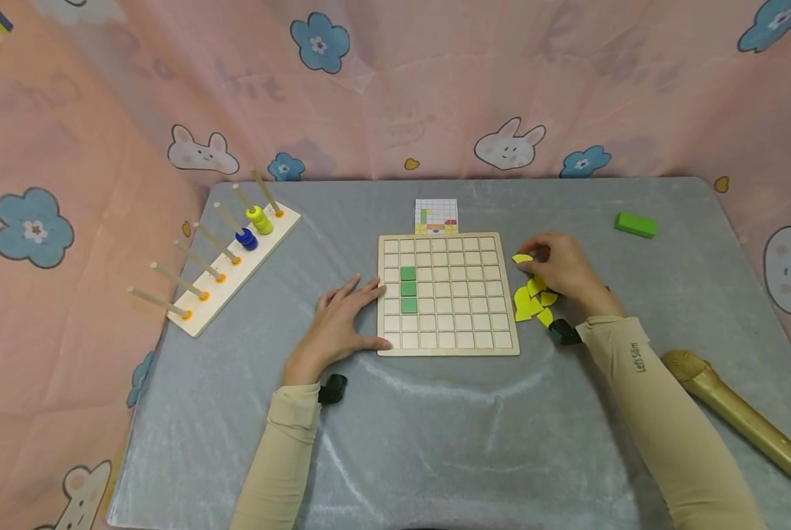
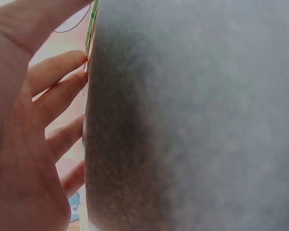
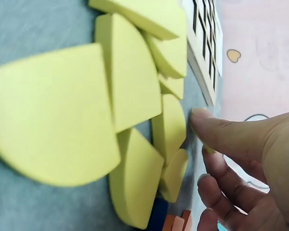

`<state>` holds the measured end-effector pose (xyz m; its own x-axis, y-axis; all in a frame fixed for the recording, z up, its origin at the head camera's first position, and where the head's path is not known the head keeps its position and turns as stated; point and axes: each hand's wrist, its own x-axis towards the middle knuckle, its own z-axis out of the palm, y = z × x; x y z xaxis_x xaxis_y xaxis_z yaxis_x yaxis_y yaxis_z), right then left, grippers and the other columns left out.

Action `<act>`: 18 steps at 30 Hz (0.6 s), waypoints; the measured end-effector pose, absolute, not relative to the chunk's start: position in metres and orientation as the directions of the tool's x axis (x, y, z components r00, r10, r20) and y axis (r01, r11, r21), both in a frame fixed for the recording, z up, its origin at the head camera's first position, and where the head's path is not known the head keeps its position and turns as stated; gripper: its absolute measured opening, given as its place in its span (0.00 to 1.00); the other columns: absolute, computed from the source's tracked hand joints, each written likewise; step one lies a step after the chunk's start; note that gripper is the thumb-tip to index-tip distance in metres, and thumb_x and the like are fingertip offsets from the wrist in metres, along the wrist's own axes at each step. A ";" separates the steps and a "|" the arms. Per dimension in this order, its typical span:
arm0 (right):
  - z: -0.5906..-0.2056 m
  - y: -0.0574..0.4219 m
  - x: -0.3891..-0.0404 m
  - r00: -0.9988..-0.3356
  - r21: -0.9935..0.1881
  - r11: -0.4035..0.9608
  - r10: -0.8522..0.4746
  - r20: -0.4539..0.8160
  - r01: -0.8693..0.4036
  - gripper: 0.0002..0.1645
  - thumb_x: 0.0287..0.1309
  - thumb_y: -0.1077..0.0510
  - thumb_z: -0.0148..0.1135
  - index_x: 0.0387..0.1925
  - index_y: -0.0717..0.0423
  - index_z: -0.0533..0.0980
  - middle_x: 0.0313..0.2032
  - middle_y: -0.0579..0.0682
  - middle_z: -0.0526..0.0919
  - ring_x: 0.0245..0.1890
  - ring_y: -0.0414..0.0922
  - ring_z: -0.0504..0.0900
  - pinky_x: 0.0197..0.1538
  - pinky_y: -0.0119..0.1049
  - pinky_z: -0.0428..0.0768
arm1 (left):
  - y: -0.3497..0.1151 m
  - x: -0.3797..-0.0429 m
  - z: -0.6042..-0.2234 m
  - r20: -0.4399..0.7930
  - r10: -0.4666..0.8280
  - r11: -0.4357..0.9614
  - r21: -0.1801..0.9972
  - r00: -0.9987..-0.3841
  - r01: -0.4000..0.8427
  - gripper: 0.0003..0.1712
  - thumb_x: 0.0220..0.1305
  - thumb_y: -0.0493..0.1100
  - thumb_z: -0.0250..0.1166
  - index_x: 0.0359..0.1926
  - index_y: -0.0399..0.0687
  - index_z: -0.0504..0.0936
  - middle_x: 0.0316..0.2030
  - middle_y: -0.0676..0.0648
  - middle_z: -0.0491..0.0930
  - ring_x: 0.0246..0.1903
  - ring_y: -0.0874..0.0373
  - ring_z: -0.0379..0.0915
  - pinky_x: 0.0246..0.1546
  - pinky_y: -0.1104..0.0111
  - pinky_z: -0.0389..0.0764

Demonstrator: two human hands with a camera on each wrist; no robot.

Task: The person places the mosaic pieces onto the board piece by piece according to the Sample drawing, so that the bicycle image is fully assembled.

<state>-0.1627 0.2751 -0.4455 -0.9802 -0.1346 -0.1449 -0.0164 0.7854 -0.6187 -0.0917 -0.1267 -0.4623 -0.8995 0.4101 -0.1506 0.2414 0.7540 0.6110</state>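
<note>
A square wooden grid board (image 1: 448,355) lies mid-table with three green squares (image 1: 408,288) stacked in one column. At its left side, my left hand (image 1: 335,327) is spread, thumb on the near left corner and fingertips along the edge. In the left wrist view the fingers (image 2: 58,77) look nearly straight. To the right of the board, my right hand (image 1: 563,271) pinches a small yellow piece (image 1: 522,258) between thumb and fingers. Several yellow pieces (image 1: 525,303) with curved sides lie in a pile just below that hand; the right wrist view shows a large one (image 3: 53,115) up close.
A pattern card (image 1: 436,215) lies behind the board. On the left stands a slanted peg rack (image 1: 196,318) with blue rings (image 1: 246,239) and yellow-green rings (image 1: 260,220). A green block (image 1: 636,225) sits back right; a gold stick (image 1: 753,419) lies near the right forearm.
</note>
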 end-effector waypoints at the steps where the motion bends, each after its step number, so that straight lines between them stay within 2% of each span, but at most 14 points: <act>1: -0.445 0.274 -0.163 -0.981 -0.620 0.785 -0.132 -0.145 -0.014 0.14 0.70 0.61 0.69 0.52 0.66 0.83 0.45 0.65 0.81 0.44 0.57 0.75 0.47 0.48 0.74 | -0.127 -0.092 -0.462 -0.152 0.409 0.754 0.611 -0.900 0.239 0.60 0.49 0.58 0.85 0.81 0.55 0.67 0.83 0.55 0.58 0.86 0.47 0.42 0.79 0.42 0.48; 5: -0.444 0.270 -0.162 -0.986 -0.608 0.794 -0.118 -0.121 -0.021 0.12 0.71 0.61 0.68 0.50 0.64 0.83 0.41 0.62 0.80 0.41 0.56 0.75 0.43 0.45 0.72 | -0.126 -0.091 -0.463 -0.146 0.409 0.752 0.613 -0.901 0.243 0.60 0.49 0.58 0.86 0.81 0.54 0.67 0.83 0.55 0.58 0.85 0.46 0.43 0.79 0.41 0.48; 11: -0.441 0.255 -0.161 -0.996 -0.611 0.790 -0.084 -0.029 -0.049 0.11 0.69 0.61 0.69 0.47 0.66 0.83 0.41 0.65 0.82 0.40 0.57 0.77 0.43 0.45 0.72 | -0.126 -0.091 -0.462 -0.149 0.407 0.755 0.610 -0.901 0.240 0.61 0.49 0.58 0.86 0.81 0.55 0.67 0.83 0.56 0.58 0.85 0.47 0.43 0.79 0.42 0.48; 18: -0.440 0.229 -0.161 -0.994 -0.690 0.723 -0.100 -0.046 -0.041 0.11 0.70 0.60 0.68 0.47 0.66 0.82 0.43 0.65 0.86 0.42 0.56 0.82 0.45 0.42 0.78 | -0.126 -0.092 -0.462 -0.153 0.405 0.757 0.609 -0.901 0.237 0.61 0.48 0.58 0.86 0.81 0.56 0.67 0.83 0.56 0.58 0.85 0.47 0.43 0.79 0.42 0.49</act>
<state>-0.1609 0.2286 -0.4396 -0.9940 -0.0999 -0.0456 -0.0411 0.7228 -0.6899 -0.0918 -0.1259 -0.4622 -0.9015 0.4049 -0.1528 0.2366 0.7567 0.6095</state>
